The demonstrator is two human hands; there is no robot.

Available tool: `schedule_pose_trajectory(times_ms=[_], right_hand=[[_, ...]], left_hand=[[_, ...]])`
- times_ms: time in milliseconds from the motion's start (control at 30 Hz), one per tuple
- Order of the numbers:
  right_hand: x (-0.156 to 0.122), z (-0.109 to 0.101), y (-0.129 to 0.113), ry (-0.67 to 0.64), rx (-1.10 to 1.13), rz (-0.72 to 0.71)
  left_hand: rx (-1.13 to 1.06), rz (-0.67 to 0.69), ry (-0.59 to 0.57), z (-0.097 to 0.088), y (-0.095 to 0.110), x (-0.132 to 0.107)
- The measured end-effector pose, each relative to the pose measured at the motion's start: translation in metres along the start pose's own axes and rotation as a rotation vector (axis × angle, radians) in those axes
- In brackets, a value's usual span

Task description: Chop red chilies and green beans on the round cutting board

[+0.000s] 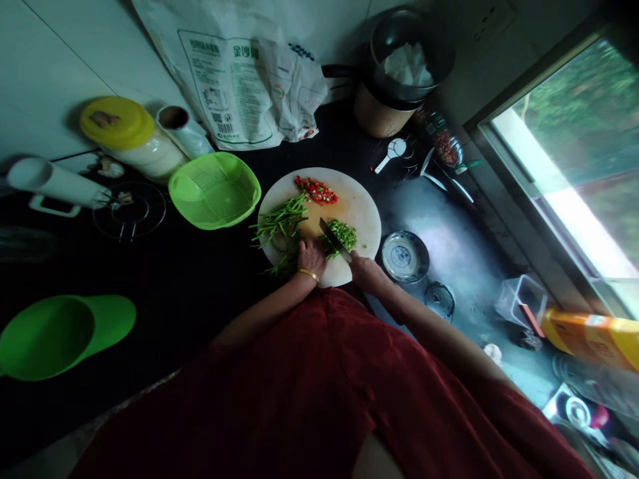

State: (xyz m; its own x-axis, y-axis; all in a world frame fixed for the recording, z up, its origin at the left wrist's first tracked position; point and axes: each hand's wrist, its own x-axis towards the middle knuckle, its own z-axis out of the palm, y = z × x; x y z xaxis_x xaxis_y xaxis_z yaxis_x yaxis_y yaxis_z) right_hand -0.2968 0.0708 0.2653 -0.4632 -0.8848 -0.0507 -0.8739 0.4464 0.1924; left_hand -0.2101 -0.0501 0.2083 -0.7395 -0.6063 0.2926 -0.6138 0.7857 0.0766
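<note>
A round white cutting board (357, 196) lies on the dark counter in front of me. My right hand (367, 271) is closed round the handle of a kitchen knife (333, 238), its blade pointing up and left over the board. Beside the blade is a heap of chopped green pieces (343, 233). My left hand (311, 257), with a gold bangle at the wrist, is curled on thin green stalks (284, 265) just left of the knife. More cut green stalks (282, 219) lie on the board's left side. Chopped red chili (317, 191) sits at the far edge.
A green strainer basket (214, 189) stands left of the board, with a green scoop (64, 332) nearer me. A small patterned bowl (405, 257) is on the right. Behind are a yellow-lidded jar (120, 126), a large white bag (234, 86) and a pot (384, 110).
</note>
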Motion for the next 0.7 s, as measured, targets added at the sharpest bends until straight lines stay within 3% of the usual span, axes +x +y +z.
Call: schedule_pose_trajectory(times_ms=[200, 367, 567, 700], right_hand=[[0.023, -0.001, -0.009, -0.028, -0.012, 0.000], [0.033, 0.009, -0.019, 0.035, 0.052, 0.060], [0.011, 0.001, -0.009, 0.088, 0.082, 0.032], [-0.007, 0.000, -0.009, 0.037, 0.066, 0.055]], left_hand=[[0.020, 0.004, 0.008, 0.007, -0.001, 0.005], [-0.028, 0.022, 0.028, 0.011, -0.002, 0.004], [0.008, 0.005, 0.065, 0.013, -0.002, 0.003], [0.034, 0.009, 0.092, 0.015, -0.002, 0.003]])
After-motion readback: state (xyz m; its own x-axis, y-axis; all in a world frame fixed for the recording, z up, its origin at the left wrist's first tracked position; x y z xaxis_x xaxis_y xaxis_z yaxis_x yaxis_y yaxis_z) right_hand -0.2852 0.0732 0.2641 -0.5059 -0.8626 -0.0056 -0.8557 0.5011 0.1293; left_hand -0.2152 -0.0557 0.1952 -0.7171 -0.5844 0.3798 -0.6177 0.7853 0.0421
